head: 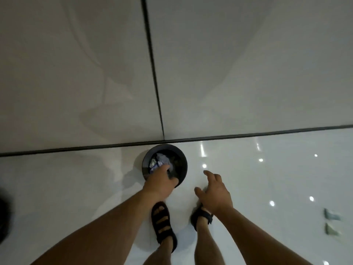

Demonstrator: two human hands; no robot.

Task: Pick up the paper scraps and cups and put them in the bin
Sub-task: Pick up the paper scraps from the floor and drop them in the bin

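A round black bin (pixel 182 169) stands on the glossy white floor, right against the wall. Crumpled white and blue paper (pixel 157 161) lies inside it. My left hand (pixel 160 181) hangs over the bin's near rim with its fingers dipping inside, touching the paper; I cannot tell whether they grip it. To the right of the bin, my right hand (pixel 214 194) hovers above the floor with fingers spread and nothing in it. Two pale greenish paper scraps (pixel 331 217) (pixel 331 229) lie on the floor at the far right.
A pale panelled wall (pixel 76 73) with dark seams rises just behind the bin. My feet in black sandals (pixel 162 222) stand directly below the hands. A dark blurred object (pixel 3 217) shows at the left edge.
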